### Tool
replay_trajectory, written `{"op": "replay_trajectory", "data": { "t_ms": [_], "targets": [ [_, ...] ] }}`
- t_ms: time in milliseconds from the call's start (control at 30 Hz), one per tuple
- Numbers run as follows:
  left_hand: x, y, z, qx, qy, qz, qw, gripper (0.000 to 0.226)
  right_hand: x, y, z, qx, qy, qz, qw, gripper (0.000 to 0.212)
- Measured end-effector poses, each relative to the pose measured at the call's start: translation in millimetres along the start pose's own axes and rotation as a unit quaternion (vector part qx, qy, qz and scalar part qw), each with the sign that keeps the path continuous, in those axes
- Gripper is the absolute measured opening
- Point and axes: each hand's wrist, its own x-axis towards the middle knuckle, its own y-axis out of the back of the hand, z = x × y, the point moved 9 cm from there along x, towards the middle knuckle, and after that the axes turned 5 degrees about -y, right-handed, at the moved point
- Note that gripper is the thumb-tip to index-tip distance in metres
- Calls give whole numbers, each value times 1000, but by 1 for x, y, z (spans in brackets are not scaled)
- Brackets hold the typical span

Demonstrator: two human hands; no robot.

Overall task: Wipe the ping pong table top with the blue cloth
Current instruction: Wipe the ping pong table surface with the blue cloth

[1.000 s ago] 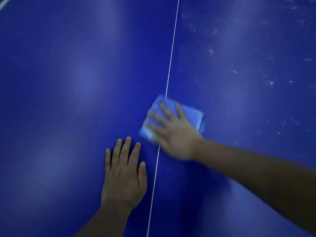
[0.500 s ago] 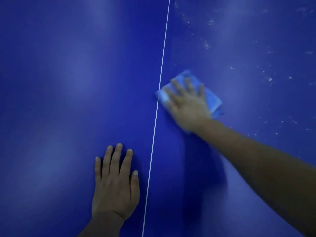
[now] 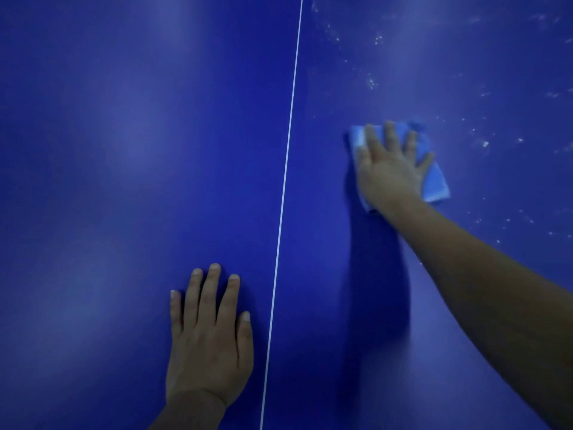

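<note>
Ping pong table top [image 3: 124,181] fills view; white centre line [image 3: 286,156] runs 12 to 6. Right hand [image 3: 387,172] flat, fingers spread, pressing blue cloth [image 3: 434,181] at 2 o'clock, right of line. Pale specks [image 3: 485,144] at 2–3 beyond cloth. Left hand [image 3: 210,342] flat at 6, fingers straight, left of line.

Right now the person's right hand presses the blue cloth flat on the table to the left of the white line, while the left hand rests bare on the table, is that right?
Not quite. In the head view the right hand presses the blue cloth on the table to the right of the white line, not the left. The left hand does rest bare on the table, left of the line.
</note>
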Motion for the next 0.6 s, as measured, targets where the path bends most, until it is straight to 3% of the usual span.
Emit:
{"op": "replay_trajectory", "data": {
  "t_ms": [67, 233, 333, 433, 533, 600],
  "targets": [
    [0, -1, 1, 5, -1, -1, 1000, 58, -15, 1, 9, 11, -63, 13, 998, 55],
    [1, 1, 2, 23, -7, 12, 1000, 58, -65, -26, -158, 31, 158, 11, 987, 53],
    [1, -2, 1, 36, -5, 6, 999, 59, -20, -20, -160, 0, 195, -9, 981, 53],
    [1, -3, -2, 32, -2, -2, 999, 61, 51, 10, -38, -34, 45, 48, 997, 53],
    [1, -4, 0, 29, 1, -13, 999, 66, 76, 39, 90, 76, -185, 46, 979, 55],
    [1, -4, 0, 25, 3, -16, 1000, 65, 62, 36, 86, 63, -189, 48, 979, 55]
  ]
}}
